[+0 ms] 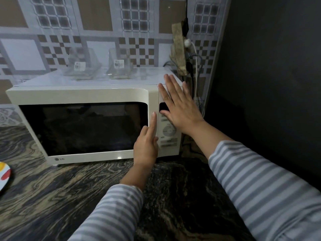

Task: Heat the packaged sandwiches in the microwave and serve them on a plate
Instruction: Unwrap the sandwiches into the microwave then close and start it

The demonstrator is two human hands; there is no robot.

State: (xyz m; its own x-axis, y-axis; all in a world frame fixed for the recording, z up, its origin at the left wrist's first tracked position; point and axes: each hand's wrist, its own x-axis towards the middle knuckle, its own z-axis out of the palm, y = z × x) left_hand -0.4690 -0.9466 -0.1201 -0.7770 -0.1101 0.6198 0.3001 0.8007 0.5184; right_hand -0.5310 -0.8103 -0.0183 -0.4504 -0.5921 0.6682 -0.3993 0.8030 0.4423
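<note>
A cream microwave (78,94) stands on the dark marbled counter (69,197) with its door closed and its window dark. Two clear plastic sandwich packages rest on its top, one to the left (81,66) and one to the right (119,66), each with a barcode sticker. My left hand (146,145) points its index finger up along the door's right edge, the other fingers curled. My right hand (177,105) lies flat with straight fingers against the top of the control panel (169,134). A colourful plate (5,176) shows only its edge at the far left.
Cables and a plug block (179,49) hang behind the microwave's right rear corner. A dark wall (269,66) closes the right side. Patterned tiles (52,40) cover the wall behind the microwave.
</note>
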